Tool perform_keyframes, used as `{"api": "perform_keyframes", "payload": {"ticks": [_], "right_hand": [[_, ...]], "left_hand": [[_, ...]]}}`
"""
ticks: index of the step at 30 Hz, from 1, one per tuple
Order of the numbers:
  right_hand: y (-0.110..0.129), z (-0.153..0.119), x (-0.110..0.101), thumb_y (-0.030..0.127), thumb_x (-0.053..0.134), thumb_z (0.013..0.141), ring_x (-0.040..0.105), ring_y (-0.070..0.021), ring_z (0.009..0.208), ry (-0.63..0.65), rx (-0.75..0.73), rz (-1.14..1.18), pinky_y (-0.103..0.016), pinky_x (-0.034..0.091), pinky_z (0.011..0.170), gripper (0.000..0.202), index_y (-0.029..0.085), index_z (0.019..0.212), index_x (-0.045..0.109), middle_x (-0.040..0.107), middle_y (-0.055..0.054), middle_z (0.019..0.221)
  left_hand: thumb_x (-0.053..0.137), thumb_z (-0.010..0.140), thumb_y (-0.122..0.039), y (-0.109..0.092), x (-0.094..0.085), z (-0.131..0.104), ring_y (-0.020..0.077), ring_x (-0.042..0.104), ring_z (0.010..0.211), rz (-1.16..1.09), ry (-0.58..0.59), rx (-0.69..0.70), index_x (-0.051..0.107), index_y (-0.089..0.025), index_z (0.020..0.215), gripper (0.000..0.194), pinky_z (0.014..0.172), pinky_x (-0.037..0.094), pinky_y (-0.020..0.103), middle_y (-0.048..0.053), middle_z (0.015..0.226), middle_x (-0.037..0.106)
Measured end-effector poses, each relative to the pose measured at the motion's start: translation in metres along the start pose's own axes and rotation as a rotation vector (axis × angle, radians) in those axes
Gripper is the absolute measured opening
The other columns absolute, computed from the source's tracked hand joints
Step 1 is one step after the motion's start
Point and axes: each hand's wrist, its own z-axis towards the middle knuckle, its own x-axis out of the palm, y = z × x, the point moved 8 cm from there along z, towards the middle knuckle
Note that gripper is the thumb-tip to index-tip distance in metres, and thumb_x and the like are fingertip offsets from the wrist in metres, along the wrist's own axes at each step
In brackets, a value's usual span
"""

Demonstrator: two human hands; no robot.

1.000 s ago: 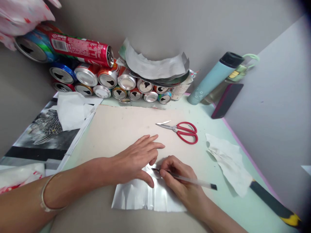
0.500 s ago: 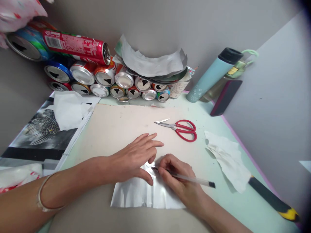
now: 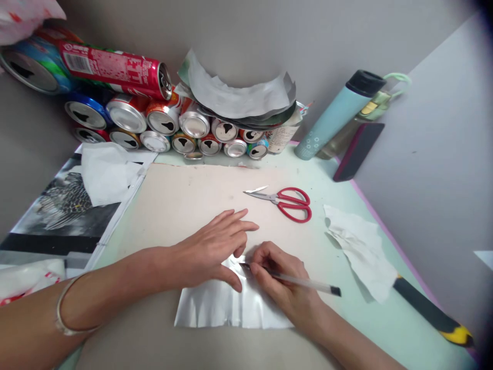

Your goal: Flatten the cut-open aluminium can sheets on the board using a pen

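Observation:
A silvery sheet of thin metal (image 3: 215, 308) lies on a beige board (image 3: 185, 195) in front of me. My left hand (image 3: 219, 252) rests over the sheet's upper left part, fingers spread and thumb stretched out. My right hand (image 3: 285, 282) grips a clear-barrelled pen (image 3: 304, 282) with a black end cap. The pen's tip meets the sheet between my left thumb and forefinger. Both hands hide the sheet's upper edge and right side. Beyond my right hand lie red-handled scissors (image 3: 287, 201), with a thin silvery sliver (image 3: 259, 189) beside the blades.
Stacked drink cans (image 3: 165, 118) line the back wall, with curved metal sheets (image 3: 239, 97) on top. At the right stand a blue bottle (image 3: 335, 121) and a dark phone-like slab (image 3: 358, 151). Crumpled white paper (image 3: 360, 252) partly covers a black-and-yellow handle (image 3: 431, 311). A printed picture (image 3: 65, 205) lies left.
The view has shifted slightly, so the background sits a little differently. Both hands, the pen and the metal sheet keep nearly the same positions relative to each other.

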Motion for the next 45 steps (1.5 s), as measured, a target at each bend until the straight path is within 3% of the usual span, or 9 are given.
{"api": "perform_keyframes", "payload": {"ticks": [6,11,18,25,31,40,45], "right_hand": [[-0.001,0.0,0.0,0.027,0.056,0.094,0.047,-0.0135,0.062,-0.005,0.016,-0.024,-0.026,0.036,0.057,0.012,0.021,0.083,0.056,0.06,0.001,0.075],[0.007,-0.001,0.0,0.022,0.052,0.094,0.044,-0.0128,0.062,0.012,-0.045,-0.027,-0.025,0.034,0.055,0.014,0.022,0.08,0.053,0.055,0.002,0.073],[-0.003,0.0,0.0,0.029,0.056,0.094,0.042,-0.0132,0.061,-0.003,0.042,0.015,-0.026,0.034,0.055,0.014,0.021,0.083,0.055,0.052,0.002,0.07],[0.003,-0.004,0.001,0.023,0.052,0.097,0.044,-0.0128,0.064,0.032,-0.031,-0.037,-0.025,0.034,0.057,0.014,0.021,0.083,0.054,0.053,0.002,0.075],[-0.001,0.0,0.0,0.03,0.054,0.097,0.04,-0.0129,0.06,0.001,-0.003,0.022,-0.026,0.033,0.054,0.017,0.021,0.083,0.053,0.049,0.003,0.069],[0.01,-0.002,-0.002,0.027,0.05,0.099,0.043,-0.013,0.061,0.017,-0.056,-0.087,-0.025,0.036,0.055,0.019,0.022,0.08,0.052,0.053,0.002,0.072],[0.003,-0.001,-0.002,0.029,0.053,0.098,0.043,-0.0128,0.059,-0.019,-0.035,-0.04,-0.025,0.034,0.053,0.017,0.022,0.082,0.053,0.051,0.003,0.07]], "left_hand": [[0.083,0.083,-0.045,-0.001,-0.001,0.001,0.0364,0.017,0.158,-0.012,0.014,-0.012,0.047,-0.023,0.09,0.043,0.124,0.018,0.059,0.015,0.156,0.048],[0.084,0.083,-0.045,-0.001,-0.002,0.001,0.036,0.018,0.158,-0.034,0.013,-0.015,0.049,-0.022,0.09,0.042,0.124,0.018,0.058,0.015,0.155,0.049],[0.084,0.082,-0.046,-0.001,-0.001,0.001,0.0367,0.018,0.157,-0.004,0.007,-0.005,0.048,-0.023,0.09,0.043,0.123,0.02,0.06,0.015,0.155,0.049],[0.082,0.084,-0.047,-0.001,-0.001,0.001,0.0362,0.017,0.158,-0.009,0.016,-0.014,0.047,-0.023,0.09,0.043,0.123,0.02,0.059,0.015,0.156,0.048],[0.082,0.084,-0.048,-0.001,-0.002,0.001,0.0373,0.017,0.158,0.008,0.037,-0.026,0.047,-0.023,0.09,0.043,0.123,0.019,0.06,0.016,0.155,0.048],[0.082,0.084,-0.048,0.0,-0.001,0.0,0.0359,0.017,0.158,-0.002,0.008,-0.01,0.048,-0.023,0.091,0.043,0.123,0.02,0.059,0.015,0.155,0.049],[0.083,0.083,-0.048,-0.001,-0.002,0.001,0.0362,0.018,0.158,-0.023,0.016,-0.018,0.049,-0.023,0.089,0.043,0.123,0.019,0.059,0.015,0.155,0.049]]}}
